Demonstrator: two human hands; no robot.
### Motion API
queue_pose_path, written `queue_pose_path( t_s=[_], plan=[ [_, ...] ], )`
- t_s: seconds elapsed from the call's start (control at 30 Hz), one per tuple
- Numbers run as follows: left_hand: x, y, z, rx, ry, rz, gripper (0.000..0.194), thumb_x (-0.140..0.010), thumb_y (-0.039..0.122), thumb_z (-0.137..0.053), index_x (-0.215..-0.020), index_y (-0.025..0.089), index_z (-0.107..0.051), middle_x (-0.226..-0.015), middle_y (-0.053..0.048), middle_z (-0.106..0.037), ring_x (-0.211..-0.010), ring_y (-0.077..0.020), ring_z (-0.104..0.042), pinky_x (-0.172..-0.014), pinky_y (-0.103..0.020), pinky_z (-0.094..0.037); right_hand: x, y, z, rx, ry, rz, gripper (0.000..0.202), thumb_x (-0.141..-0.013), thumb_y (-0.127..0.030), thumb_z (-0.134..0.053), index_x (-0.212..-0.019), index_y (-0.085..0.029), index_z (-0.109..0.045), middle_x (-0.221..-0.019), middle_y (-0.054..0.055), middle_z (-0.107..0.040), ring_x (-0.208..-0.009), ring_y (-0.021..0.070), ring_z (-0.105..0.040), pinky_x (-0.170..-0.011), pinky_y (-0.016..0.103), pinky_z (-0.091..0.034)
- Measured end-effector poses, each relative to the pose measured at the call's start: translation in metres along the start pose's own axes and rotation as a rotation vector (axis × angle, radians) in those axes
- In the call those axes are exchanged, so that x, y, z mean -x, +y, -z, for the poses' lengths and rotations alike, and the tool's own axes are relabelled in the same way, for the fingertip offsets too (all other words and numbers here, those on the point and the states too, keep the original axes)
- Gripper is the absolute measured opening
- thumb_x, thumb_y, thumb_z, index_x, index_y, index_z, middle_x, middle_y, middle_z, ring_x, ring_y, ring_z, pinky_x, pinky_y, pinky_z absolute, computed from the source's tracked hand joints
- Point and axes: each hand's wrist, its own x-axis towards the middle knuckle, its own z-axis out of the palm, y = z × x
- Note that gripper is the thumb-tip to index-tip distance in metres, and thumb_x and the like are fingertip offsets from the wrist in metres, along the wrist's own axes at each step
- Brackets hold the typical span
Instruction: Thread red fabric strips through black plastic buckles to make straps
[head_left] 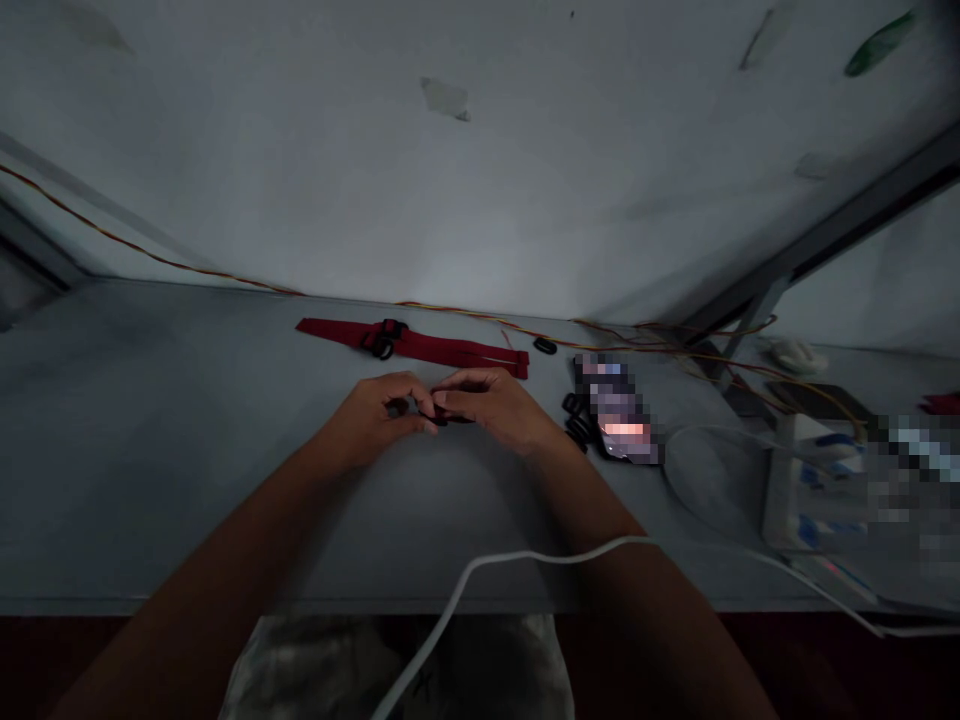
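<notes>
My left hand [379,415] and my right hand [491,405] meet over the grey table, fingertips pinched together. Between them is a small dark red and black piece [442,412], mostly covered by the fingers, so its kind cannot be made out. Just beyond the hands lies a red webbing strap [442,348], folded flat, with black plastic buckles [386,338] threaded on it. A loose black buckle [545,345] rests past the strap's right end. Several more black buckles [576,425] sit to the right of my right hand.
A phone [619,410] with a lit, blurred screen lies on the right. A white cable [525,556] crosses my right forearm and the table's front edge. Twisted red and yellow wires [465,313] run along the wall. A white and blue box [814,485] stands far right.
</notes>
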Motion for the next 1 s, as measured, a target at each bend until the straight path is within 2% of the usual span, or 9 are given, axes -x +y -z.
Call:
queue_pose_path(
  t_s=[0.1, 0.17, 0.3, 0.43, 0.57, 0.67, 0.77, 0.83, 1.0],
  plan=[
    [0.001, 0.003, -0.001, -0.042, 0.027, 0.056, 0.016, -0.078, 0.031, -0.075, -0.081, 0.019, -0.066, -0.083, 0.001, -0.068, -0.067, -0.0115, -0.058, -0.064, -0.024, -0.045, 0.0, 0.001, 0.003, -0.049, -0.053, -0.008, 0.027, -0.072, -0.036, -0.083, -0.092, -0.02, -0.077, -0.09, 0.003, -0.075, -0.083, 0.0141, -0.068, -0.083, 0.029, -0.052],
    [0.0, 0.005, -0.002, -0.009, 0.08, 0.079, 0.015, -0.078, 0.03, -0.074, -0.082, 0.019, -0.065, -0.084, 0.001, -0.067, -0.07, -0.0118, -0.058, -0.065, -0.023, -0.045, 0.0, 0.0, 0.006, -0.012, -0.063, 0.016, 0.032, -0.071, -0.034, -0.084, -0.1, -0.022, -0.077, -0.097, 0.003, -0.075, -0.087, 0.0149, -0.069, -0.085, 0.029, -0.052],
    [-0.002, 0.007, -0.003, 0.112, 0.202, 0.111, 0.018, -0.076, 0.031, -0.074, -0.08, 0.019, -0.062, -0.079, 0.001, -0.063, -0.071, -0.0127, -0.058, -0.064, -0.023, -0.046, 0.002, -0.006, 0.009, 0.191, 0.015, 0.178, 0.03, -0.077, -0.036, -0.079, -0.104, -0.023, -0.078, -0.099, 0.003, -0.076, -0.088, 0.0167, -0.07, -0.083, 0.029, -0.053],
    [-0.004, 0.008, -0.001, 0.102, 0.263, 0.049, 0.02, -0.075, 0.032, -0.076, -0.079, 0.018, -0.062, -0.077, 0.0, -0.062, -0.071, -0.013, -0.057, -0.061, -0.023, -0.046, 0.001, -0.005, 0.003, 0.449, 0.179, 0.398, 0.023, -0.087, -0.037, -0.068, -0.097, -0.019, -0.077, -0.094, 0.004, -0.076, -0.088, 0.0179, -0.07, -0.078, 0.028, -0.052],
    [-0.003, 0.005, -0.001, 0.073, 0.298, -0.026, 0.02, -0.079, 0.033, -0.075, -0.08, 0.018, -0.061, -0.08, 0.0, -0.06, -0.074, -0.0131, -0.057, -0.063, -0.022, -0.046, -0.002, 0.0, -0.007, 0.712, 0.376, 0.585, 0.018, -0.091, -0.031, -0.063, -0.094, -0.018, -0.075, -0.086, 0.004, -0.076, -0.078, 0.016, -0.07, -0.07, 0.026, -0.052],
    [-0.001, 0.002, -0.001, 0.053, 0.318, -0.092, 0.019, -0.084, 0.034, -0.071, -0.084, 0.019, -0.059, -0.085, 0.0, -0.058, -0.078, -0.013, -0.057, -0.068, -0.024, -0.047, -0.004, 0.001, -0.009, 0.851, 0.497, 0.706, 0.016, -0.091, -0.028, -0.06, -0.091, -0.017, -0.073, -0.085, 0.004, -0.076, -0.076, 0.0161, -0.07, -0.071, 0.026, -0.053],
    [0.0, 0.001, -0.002, 0.0, 0.322, -0.171, 0.013, -0.088, 0.03, -0.068, -0.089, 0.02, -0.06, -0.099, -0.004, -0.061, -0.094, -0.0153, -0.059, -0.079, -0.025, -0.049, -0.005, -0.001, -0.007, 0.834, 0.613, 0.693, 0.014, -0.091, -0.029, -0.061, -0.086, -0.018, -0.069, -0.08, 0.003, -0.075, -0.07, 0.0149, -0.07, -0.069, 0.025, -0.052],
    [0.0, 0.001, -0.003, 0.001, 0.277, -0.19, 0.01, -0.09, 0.028, -0.065, -0.091, 0.02, -0.06, -0.112, -0.006, -0.063, -0.108, -0.0175, -0.059, -0.086, -0.027, -0.049, -0.004, -0.002, -0.006, 0.815, 0.635, 0.655, 0.014, -0.09, -0.03, -0.062, -0.085, -0.018, -0.067, -0.078, 0.002, -0.074, -0.068, 0.0144, -0.07, -0.068, 0.025, -0.051],
    [0.004, 0.003, -0.007, 0.148, 0.134, -0.133, 0.012, -0.095, 0.031, -0.06, -0.095, 0.02, -0.055, -0.125, -0.01, -0.065, -0.118, -0.0203, -0.06, -0.097, -0.033, -0.047, -0.008, 0.0, -0.002, 0.899, 0.651, 0.613, 0.016, -0.091, -0.032, -0.058, -0.082, -0.019, -0.06, -0.076, 0.003, -0.072, -0.066, 0.0148, -0.067, -0.066, 0.025, -0.049]
  ],
)
